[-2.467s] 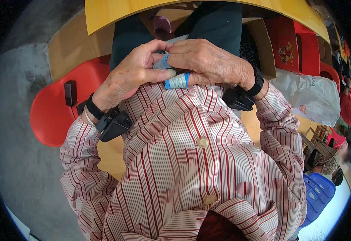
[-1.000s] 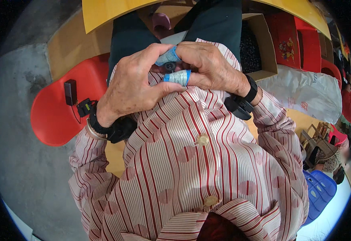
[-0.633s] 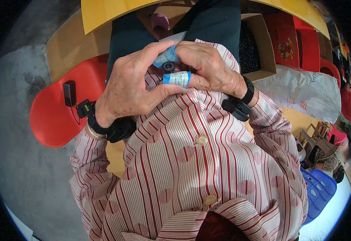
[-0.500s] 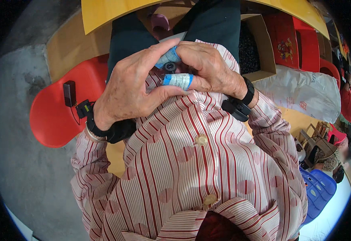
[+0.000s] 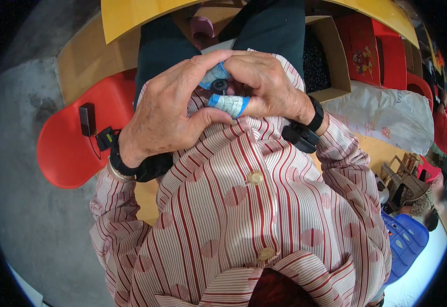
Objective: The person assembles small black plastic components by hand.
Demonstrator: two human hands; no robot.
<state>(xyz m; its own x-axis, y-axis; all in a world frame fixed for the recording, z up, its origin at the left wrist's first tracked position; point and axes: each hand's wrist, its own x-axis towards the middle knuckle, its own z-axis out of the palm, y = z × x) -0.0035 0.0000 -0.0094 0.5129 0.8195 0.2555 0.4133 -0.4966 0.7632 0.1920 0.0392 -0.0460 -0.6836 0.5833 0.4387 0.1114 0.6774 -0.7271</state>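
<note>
1. Head view looks straight down the front of a red-and-white striped shirt (image 5: 264,220) with 2 round buttons in sight, which fills the lower half of the picture.
2. Grey concrete floor (image 5: 24,215) takes up the left side, and a yellow table edge (image 5: 131,15) curves across the top.
3. Dark trousers (image 5: 264,25) run up under that table edge, above the hands.
4. A red plastic chair seat (image 5: 65,153) sits at the left, with a small black box (image 5: 87,118) lying on it, well apart from the hands.
5. An open cardboard box (image 5: 336,56) with dark contents stands at the upper right, next to a white plastic sack (image 5: 387,115).
6. A blue crate (image 5: 405,240) shows at the lower right edge.
7. The left hand (image 5: 170,115) is curled in front of the chest, thumb pressed toward the right hand, a black band at its wrist.
8. The right hand (image 5: 269,84) is curled the same way, fingers bent over the top, also with a black band at the wrist.
9. Both hands pinch a small black round part (image 5: 219,84) between their fingertips, just above the chest and right at the middle where the 2 hands meet.
10. A bandage (image 5: 229,105), white with blue edges, wraps 1 right finger just below that part.
</note>
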